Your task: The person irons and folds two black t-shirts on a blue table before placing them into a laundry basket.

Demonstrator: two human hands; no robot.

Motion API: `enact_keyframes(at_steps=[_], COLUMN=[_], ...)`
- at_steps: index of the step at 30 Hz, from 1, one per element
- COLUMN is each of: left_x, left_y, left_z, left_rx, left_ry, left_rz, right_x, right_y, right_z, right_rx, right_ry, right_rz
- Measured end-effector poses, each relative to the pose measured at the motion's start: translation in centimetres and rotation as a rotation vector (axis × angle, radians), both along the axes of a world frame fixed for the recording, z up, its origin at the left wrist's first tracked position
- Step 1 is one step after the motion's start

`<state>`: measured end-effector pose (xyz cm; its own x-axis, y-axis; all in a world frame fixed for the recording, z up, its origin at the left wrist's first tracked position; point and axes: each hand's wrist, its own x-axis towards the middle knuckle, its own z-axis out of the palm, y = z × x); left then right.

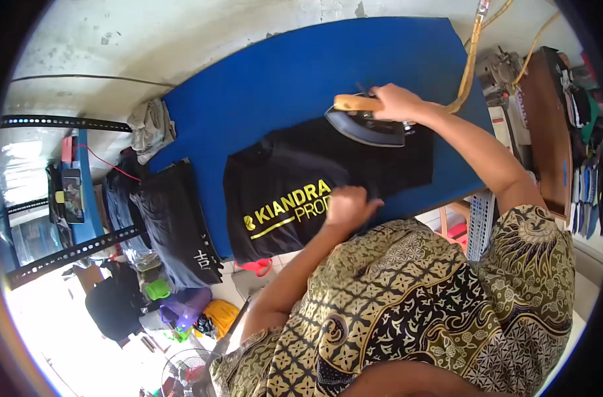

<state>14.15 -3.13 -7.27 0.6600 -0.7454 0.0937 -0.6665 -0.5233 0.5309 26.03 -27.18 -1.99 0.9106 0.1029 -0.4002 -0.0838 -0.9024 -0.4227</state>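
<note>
A black shirt [281,165] with yellow lettering lies on the blue table [301,73]. At its upper right part, my right hand [395,104] is wrapped round the tan handle of an iron [367,128], whose metal body is over the dark cloth. My left hand [348,206] is at the shirt's lower edge, covering the end of the lettering; it is blurred, and whether its fingers pinch the cloth is unclear. A woven-covered cord [472,59] runs down from above past the right wrist.
Folded dark garments [172,218] lie at the table's left end, near a bundle of light cloth [149,129]. A metal rack [70,248] is at the left. A fan [186,370] stands at the lower left. Hanging clothes [582,145] and a brown board [545,126] are at the right.
</note>
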Motion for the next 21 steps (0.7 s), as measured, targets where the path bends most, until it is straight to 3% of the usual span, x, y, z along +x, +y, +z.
enact_keyframes(at_steps=[4, 8, 10, 11, 13, 15, 18, 21], left_x=[-4.1, -4.2, -3.9, -3.3, -2.0, -0.1, 3.4, 6.4], left_y=[-1.0, 0.7, 1.4, 1.4, 1.4, 1.5, 0.3, -2.3], left_z=[-4.0, -2.3, -1.2, 0.7, 3.9, 5.0, 5.0, 4.0], left_rx=[0.221, 0.237, 0.113, -0.137, -0.227, -0.246, -0.311, -0.234], left_ry=[0.010, -0.027, -0.086, -0.062, -0.115, -0.139, -0.287, -0.260], left_rz=[-0.085, -0.204, -0.183, -0.124, -0.032, 0.080, 0.222, 0.293], right_x=[-2.9, -7.3, -10.9, -12.5, -15.8, -16.6, -16.1, -15.5], right_y=[-4.5, -2.4, -0.2, 1.0, 1.7, 0.8, -2.2, -10.4], right_z=[-1.5, 0.2, 0.0, 0.6, 0.3, 0.9, 1.1, -1.6], right_rx=[0.135, 0.077, 0.025, -0.010, 0.017, -0.011, -0.034, 0.115], right_ry=[-0.067, 0.122, 0.145, 0.175, 0.140, 0.157, 0.152, -0.083], right_rz=[-0.081, 0.166, 0.229, 0.270, 0.288, 0.243, -0.146, -0.440])
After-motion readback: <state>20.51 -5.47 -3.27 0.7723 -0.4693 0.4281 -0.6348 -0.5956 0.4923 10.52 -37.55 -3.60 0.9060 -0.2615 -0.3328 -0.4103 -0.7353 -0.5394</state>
